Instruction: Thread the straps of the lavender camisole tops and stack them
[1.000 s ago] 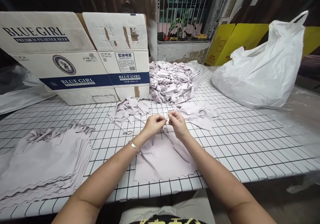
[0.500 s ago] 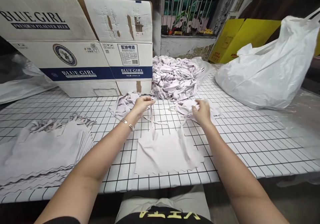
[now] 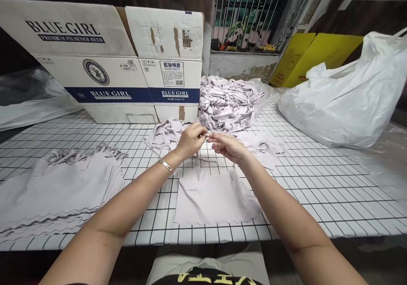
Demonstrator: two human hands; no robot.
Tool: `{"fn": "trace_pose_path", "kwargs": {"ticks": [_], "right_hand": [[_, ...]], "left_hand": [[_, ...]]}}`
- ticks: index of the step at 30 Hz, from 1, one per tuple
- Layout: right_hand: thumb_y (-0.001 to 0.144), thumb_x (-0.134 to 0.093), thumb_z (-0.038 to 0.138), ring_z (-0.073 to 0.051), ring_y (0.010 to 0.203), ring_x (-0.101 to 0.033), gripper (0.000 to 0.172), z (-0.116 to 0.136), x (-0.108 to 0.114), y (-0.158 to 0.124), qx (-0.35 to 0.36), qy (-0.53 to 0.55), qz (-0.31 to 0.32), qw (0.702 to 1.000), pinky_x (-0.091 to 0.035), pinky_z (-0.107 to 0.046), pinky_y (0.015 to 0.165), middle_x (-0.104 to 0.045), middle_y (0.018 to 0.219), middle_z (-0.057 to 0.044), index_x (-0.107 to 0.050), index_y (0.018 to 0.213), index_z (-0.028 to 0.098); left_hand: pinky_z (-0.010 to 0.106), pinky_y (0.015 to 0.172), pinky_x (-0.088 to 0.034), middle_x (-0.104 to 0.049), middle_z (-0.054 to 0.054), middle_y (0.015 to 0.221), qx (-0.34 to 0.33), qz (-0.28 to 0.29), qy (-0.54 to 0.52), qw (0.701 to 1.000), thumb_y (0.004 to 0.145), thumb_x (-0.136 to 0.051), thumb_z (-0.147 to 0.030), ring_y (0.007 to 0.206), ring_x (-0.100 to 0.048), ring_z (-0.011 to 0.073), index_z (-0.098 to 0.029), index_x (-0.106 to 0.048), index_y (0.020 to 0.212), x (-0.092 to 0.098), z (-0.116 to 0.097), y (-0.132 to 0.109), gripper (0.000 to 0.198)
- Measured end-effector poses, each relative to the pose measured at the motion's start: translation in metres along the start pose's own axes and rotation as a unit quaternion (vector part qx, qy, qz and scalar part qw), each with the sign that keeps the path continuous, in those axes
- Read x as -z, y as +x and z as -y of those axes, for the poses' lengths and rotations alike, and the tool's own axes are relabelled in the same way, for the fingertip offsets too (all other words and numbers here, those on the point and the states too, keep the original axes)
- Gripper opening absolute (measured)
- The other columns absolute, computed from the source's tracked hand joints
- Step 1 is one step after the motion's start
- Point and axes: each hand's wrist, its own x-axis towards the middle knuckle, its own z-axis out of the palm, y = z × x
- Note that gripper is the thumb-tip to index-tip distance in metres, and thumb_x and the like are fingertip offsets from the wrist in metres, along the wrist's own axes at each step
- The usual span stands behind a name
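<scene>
A flat pale lilac cloth piece (image 3: 213,197) lies on the gridded table (image 3: 318,187) right in front of me, with thin straps running up from its top edge. My left hand (image 3: 190,139), a bangle on its wrist, is closed in a pinch on the end of one strap (image 3: 197,158). My right hand (image 3: 227,146) meets it fingertip to fingertip, pinching at the same spot above the cloth. Loose lilac pieces (image 3: 165,133) lie just beyond my left hand and more (image 3: 265,147) beyond my right.
A neat stack of finished lilac pieces (image 3: 60,192) sits at the left. A big heap of lilac cloth (image 3: 230,103) lies at the back, beside a Blue Girl cardboard box (image 3: 108,65). A full white plastic bag (image 3: 349,98) stands at the right. The table's front edge is near my body.
Half a second ago my hands were apart, the right reaching onto the loose pieces at the right. Now both have come together above the cloth, pinching the strap.
</scene>
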Motion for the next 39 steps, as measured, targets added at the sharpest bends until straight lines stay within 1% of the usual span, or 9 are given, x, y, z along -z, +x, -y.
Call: {"fn": "trace_pose_path", "kwargs": {"ticks": [6, 10, 14, 17, 21, 27, 33, 36, 39], "right_hand": [[0.059, -0.087, 0.029, -0.006, 0.058, -0.053, 0.036, 0.002, -0.006, 0.003, 0.004, -0.006, 0.005, 1.000, -0.040, -0.021, 0.054, -0.064, 0.073, 0.002, -0.068, 0.089, 0.019], [0.056, -0.086, 0.020, -0.007, 0.057, -0.050, 0.041, 0.000, -0.003, 0.000, -0.027, 0.006, 0.007, 1.000, -0.040, -0.021, 0.055, -0.059, 0.064, 0.004, -0.068, 0.093, 0.019], [0.051, -0.087, 0.015, -0.009, 0.071, -0.058, 0.053, -0.005, -0.007, -0.003, 0.014, -0.010, -0.002, 1.000, -0.044, -0.023, 0.061, -0.065, 0.085, 0.002, -0.065, 0.099, 0.023], [0.054, -0.087, 0.025, -0.010, 0.069, -0.058, 0.040, -0.010, -0.012, -0.004, 0.085, -0.050, -0.049, 0.994, -0.044, -0.024, 0.059, -0.064, 0.080, 0.001, -0.063, 0.085, 0.019], [0.057, -0.086, 0.036, -0.012, 0.063, -0.059, 0.036, -0.016, -0.021, -0.006, 0.048, -0.023, -0.073, 0.996, -0.048, -0.028, 0.063, -0.060, 0.070, 0.001, -0.061, 0.076, 0.017], [0.055, -0.082, 0.023, -0.011, 0.058, -0.057, 0.030, -0.024, -0.029, -0.007, 0.096, -0.032, -0.121, 0.987, -0.050, -0.028, 0.063, -0.055, 0.058, 0.004, -0.054, 0.064, 0.019], [0.051, -0.087, 0.024, -0.011, 0.058, -0.059, 0.042, -0.021, -0.016, -0.014, 0.050, 0.035, -0.068, 0.996, -0.050, -0.027, 0.063, -0.058, 0.059, 0.006, -0.052, 0.075, 0.020], [0.053, -0.087, 0.028, -0.011, 0.060, -0.060, 0.044, -0.020, -0.016, -0.017, 0.031, 0.020, -0.060, 0.997, -0.050, -0.027, 0.062, -0.061, 0.066, 0.004, -0.056, 0.083, 0.020], [0.056, -0.086, 0.035, -0.010, 0.057, -0.057, 0.039, -0.020, -0.023, -0.016, 0.040, -0.017, -0.061, 0.997, -0.049, -0.027, 0.058, -0.058, 0.062, 0.004, -0.057, 0.076, 0.018]], "left_hand": [[0.033, 0.073, -0.039, -0.059, 0.005, 0.077, -0.125, 0.054, 0.222, 0.965, 0.086, -0.045, -0.006, 0.075, -0.054, 0.0189, -0.017, -0.058, 0.080, 0.006, -0.005, -0.003, 0.017], [0.034, 0.075, -0.037, -0.061, 0.006, 0.082, -0.111, 0.063, 0.234, 0.964, 0.083, -0.047, -0.005, 0.080, -0.056, 0.0195, -0.016, -0.058, 0.084, 0.010, -0.008, -0.008, 0.016], [0.034, 0.073, -0.035, -0.062, 0.006, 0.083, -0.069, 0.068, 0.259, 0.961, 0.083, -0.051, -0.010, 0.079, -0.057, 0.0201, -0.016, -0.057, 0.082, 0.010, -0.010, -0.011, 0.009], [0.035, 0.070, -0.033, -0.061, 0.007, 0.083, -0.048, 0.071, 0.299, 0.951, 0.084, -0.053, -0.014, 0.078, -0.056, 0.0216, -0.017, -0.057, 0.081, 0.009, -0.013, -0.013, 0.006], [0.035, 0.066, -0.031, -0.059, 0.007, 0.076, -0.084, 0.058, 0.341, 0.935, 0.086, -0.047, -0.010, 0.072, -0.053, 0.0222, -0.018, -0.055, 0.075, 0.006, -0.015, -0.015, 0.016], [0.036, 0.069, -0.034, -0.057, 0.008, 0.074, -0.095, 0.087, 0.302, 0.945, 0.086, -0.043, -0.005, 0.071, -0.052, 0.0226, -0.018, -0.054, 0.075, -0.001, -0.014, -0.020, 0.020], [0.032, 0.072, -0.039, -0.059, 0.006, 0.079, -0.024, 0.066, 0.220, 0.973, 0.081, -0.047, -0.003, 0.075, -0.054, 0.0196, -0.018, -0.055, 0.078, 0.003, -0.007, -0.019, 0.017], [0.032, 0.073, -0.040, -0.060, 0.006, 0.080, -0.039, 0.062, 0.206, 0.976, 0.082, -0.046, -0.004, 0.076, -0.054, 0.0193, -0.018, -0.055, 0.079, 0.003, -0.007, -0.019, 0.017], [0.033, 0.074, -0.041, -0.059, 0.007, 0.078, -0.067, 0.070, 0.223, 0.970, 0.085, -0.045, -0.006, 0.075, -0.053, 0.0198, -0.017, -0.056, 0.079, 0.000, -0.010, -0.020, 0.017]]}}
